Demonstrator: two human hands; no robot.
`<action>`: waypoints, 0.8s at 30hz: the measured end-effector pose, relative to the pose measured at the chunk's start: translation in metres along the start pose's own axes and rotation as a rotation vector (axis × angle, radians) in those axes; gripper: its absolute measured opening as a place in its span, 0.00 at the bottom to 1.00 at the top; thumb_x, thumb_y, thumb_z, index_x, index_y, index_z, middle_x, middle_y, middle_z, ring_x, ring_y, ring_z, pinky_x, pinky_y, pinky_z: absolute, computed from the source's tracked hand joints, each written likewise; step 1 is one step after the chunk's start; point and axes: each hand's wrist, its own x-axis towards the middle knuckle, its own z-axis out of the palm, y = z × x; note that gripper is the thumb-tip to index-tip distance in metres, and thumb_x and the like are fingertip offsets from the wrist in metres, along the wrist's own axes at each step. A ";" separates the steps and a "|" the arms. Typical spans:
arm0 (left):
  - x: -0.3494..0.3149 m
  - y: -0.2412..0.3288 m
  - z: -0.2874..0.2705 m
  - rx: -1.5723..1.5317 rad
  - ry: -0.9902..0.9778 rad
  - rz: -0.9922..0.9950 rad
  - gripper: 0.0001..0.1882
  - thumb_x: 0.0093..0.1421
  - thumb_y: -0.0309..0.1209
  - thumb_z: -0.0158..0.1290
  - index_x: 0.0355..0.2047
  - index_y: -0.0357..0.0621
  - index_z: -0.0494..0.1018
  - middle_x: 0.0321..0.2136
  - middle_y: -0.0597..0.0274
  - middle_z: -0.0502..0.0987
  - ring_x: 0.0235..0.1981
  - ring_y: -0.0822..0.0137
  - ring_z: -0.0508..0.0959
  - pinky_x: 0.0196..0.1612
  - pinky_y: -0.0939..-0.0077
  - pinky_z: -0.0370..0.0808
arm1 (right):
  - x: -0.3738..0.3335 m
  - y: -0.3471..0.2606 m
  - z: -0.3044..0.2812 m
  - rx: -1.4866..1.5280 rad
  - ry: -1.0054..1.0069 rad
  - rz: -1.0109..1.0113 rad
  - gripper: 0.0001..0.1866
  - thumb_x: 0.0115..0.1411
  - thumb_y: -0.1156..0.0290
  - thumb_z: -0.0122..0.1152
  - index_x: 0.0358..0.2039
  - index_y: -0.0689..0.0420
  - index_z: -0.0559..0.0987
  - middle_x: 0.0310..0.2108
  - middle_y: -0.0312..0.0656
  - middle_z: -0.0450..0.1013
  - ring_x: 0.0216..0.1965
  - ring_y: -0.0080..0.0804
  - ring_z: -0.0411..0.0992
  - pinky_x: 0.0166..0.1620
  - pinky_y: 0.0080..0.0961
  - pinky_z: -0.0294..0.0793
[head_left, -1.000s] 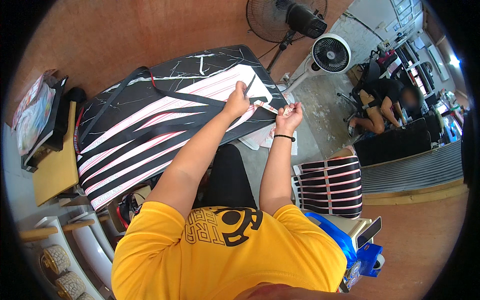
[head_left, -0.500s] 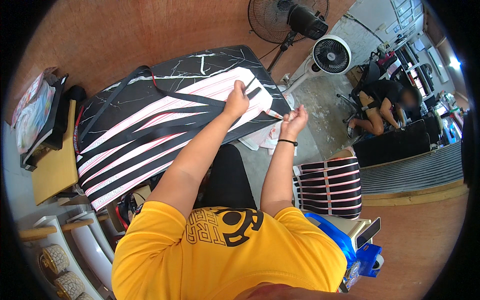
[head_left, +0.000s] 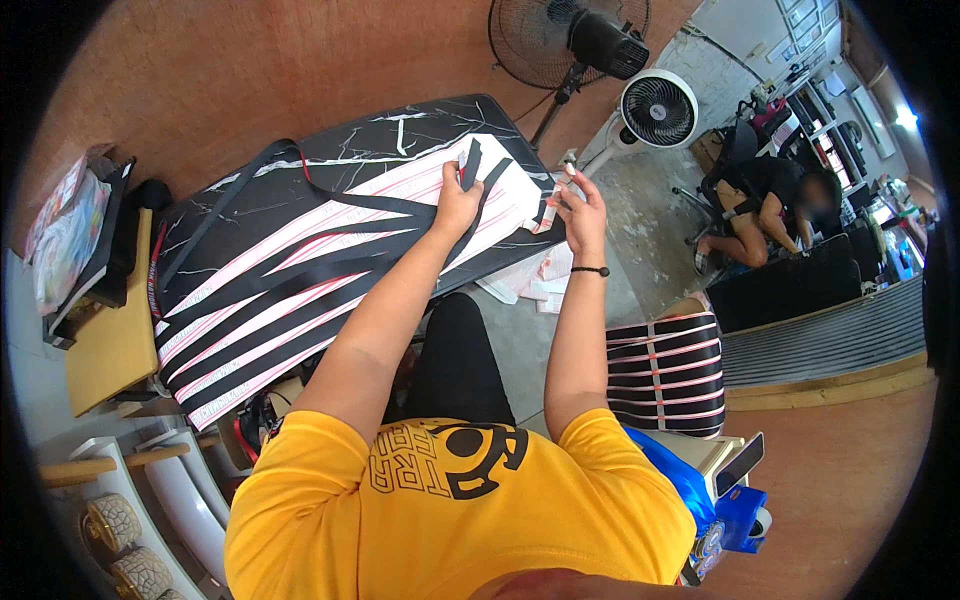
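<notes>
On the black marble-patterned table point(head_left: 230, 215), several long black straps point(head_left: 300, 262) lie side by side over white sheets with red lines point(head_left: 515, 190). My left hand point(head_left: 458, 203) is closed on the strap ends near the sheets' far right end; short black ends stick out past its fingers. Off the table's right corner, my right hand point(head_left: 583, 212) is raised with its fingers bent together. A small white-and-orange strip point(head_left: 546, 214) is beside its fingertips. Whether those fingers grip the strip or another small white piece is too small to tell.
A black fan point(head_left: 605, 45) and a white fan point(head_left: 660, 108) stand beyond the table. Banded black straps point(head_left: 665, 375) rest at my right, near a phone point(head_left: 740, 465). Far right, another person point(head_left: 775, 205) sits bent forward. Shelves point(head_left: 110, 490) stand at lower left.
My right hand has moved up and away from me, its fingers now pointing upward. The left hand has shifted slightly left, and the strap ends in it now stand up.
</notes>
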 end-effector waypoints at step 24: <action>0.001 0.002 -0.005 -0.295 0.072 -0.191 0.28 0.55 0.24 0.56 0.55 0.36 0.60 0.42 0.51 0.75 0.42 0.59 0.75 0.48 0.71 0.70 | 0.072 0.037 0.058 -1.638 -0.198 -0.012 0.39 0.38 0.79 0.79 0.52 0.60 0.69 0.44 0.55 0.74 0.38 0.43 0.79 0.35 0.35 0.81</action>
